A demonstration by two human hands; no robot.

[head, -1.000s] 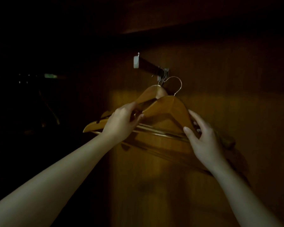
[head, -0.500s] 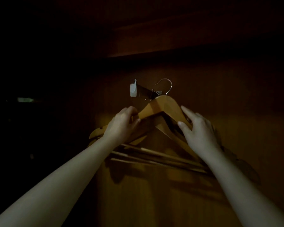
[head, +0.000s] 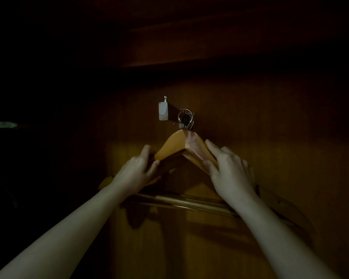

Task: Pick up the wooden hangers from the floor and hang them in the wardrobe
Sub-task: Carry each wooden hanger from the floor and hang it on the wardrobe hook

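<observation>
At the centre of the frame the wooden hangers (head: 174,147) hang bunched together, their metal hooks (head: 185,117) looped over a short rail (head: 163,110) that juts from the wardrobe's back panel (head: 270,148). The left hand (head: 134,173) curls fingers and thumb round their left shoulder. The right hand (head: 229,171) grips the right shoulder the same way.

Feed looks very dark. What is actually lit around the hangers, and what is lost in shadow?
Head view: a warm patch of light falls on the wooden hangers, the left hand, the right hand and the panel behind; the metal hooks glint on the rail; the far left and the shelf above are nearly black.
</observation>
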